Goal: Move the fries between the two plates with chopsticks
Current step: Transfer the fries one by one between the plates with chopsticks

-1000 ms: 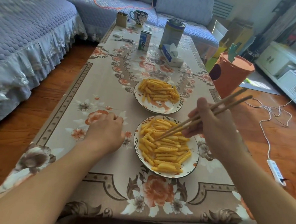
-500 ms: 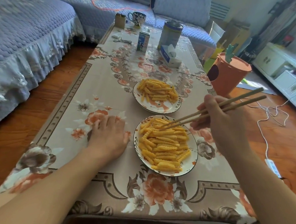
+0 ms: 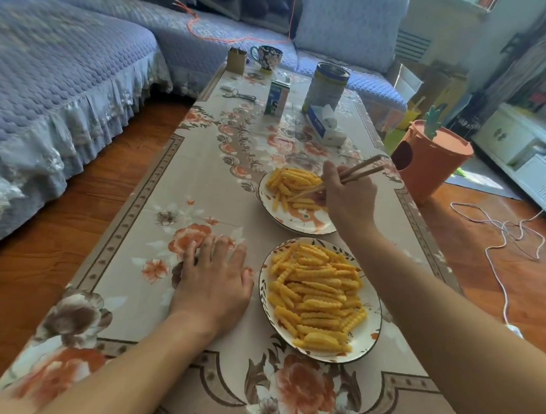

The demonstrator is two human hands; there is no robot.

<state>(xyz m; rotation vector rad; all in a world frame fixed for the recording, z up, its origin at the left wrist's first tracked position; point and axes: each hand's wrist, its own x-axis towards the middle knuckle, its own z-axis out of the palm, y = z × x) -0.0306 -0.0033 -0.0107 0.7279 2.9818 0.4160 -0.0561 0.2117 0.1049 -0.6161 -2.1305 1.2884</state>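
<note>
Two patterned plates stand on the floral tablecloth. The near plate (image 3: 373, 337) carries a big heap of crinkle-cut fries (image 3: 317, 296). The far plate (image 3: 298, 223) has a smaller pile of fries (image 3: 291, 183). My right hand (image 3: 348, 193) grips a pair of wooden chopsticks (image 3: 361, 170) over the far plate, with the tips down among that plate's fries. I cannot tell whether a fry sits between the tips. My left hand (image 3: 214, 279) rests flat on the cloth left of the near plate, fingers spread.
Further back on the table are a tissue box (image 3: 324, 126), a tall tin (image 3: 325, 87), a small carton (image 3: 277, 97), a mug (image 3: 267, 56) and scissors (image 3: 239, 96). An orange bin (image 3: 430, 157) stands right of the table, with white cable (image 3: 504, 236) on the floor. A blue sofa (image 3: 53, 91) lies left.
My right hand has carried the chopsticks from over the near plate away to the far plate. My left hand has flattened out on the cloth.
</note>
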